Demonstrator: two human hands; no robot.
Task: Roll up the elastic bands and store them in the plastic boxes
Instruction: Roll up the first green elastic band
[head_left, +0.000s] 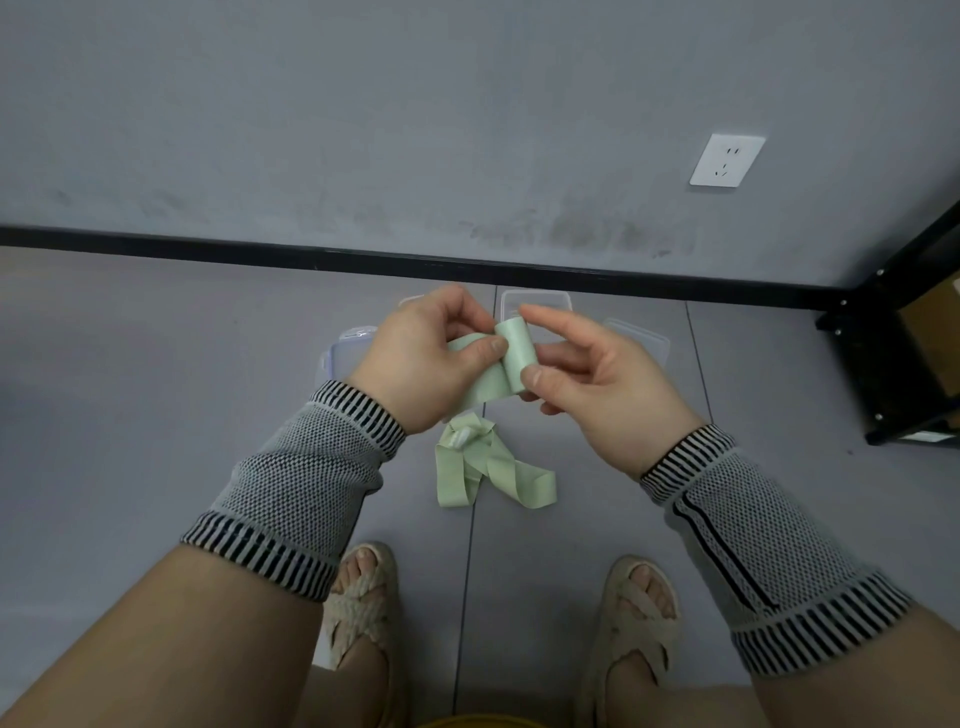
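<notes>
A pale green elastic band (511, 356) is partly wound into a small roll held up in front of me. My left hand (431, 364) pinches the flat strip just left of the roll with thumb and fingers. My right hand (587, 379) holds the roll between thumb and fingers, index finger stretched over its top. The band's loose tail (493, 473) hangs down and lies crumpled on the floor between my feet and hands. Clear plastic boxes stand on the floor behind my hands: one at left (345, 358), one at centre (537, 301), one at right (644, 343), all partly hidden.
Grey tiled floor with a black skirting board (260, 252) along the grey wall. A white wall socket (727, 160) sits at upper right. A black metal shelf frame (893, 353) stands at the right edge. My sandalled feet (363, 597) are below the hands.
</notes>
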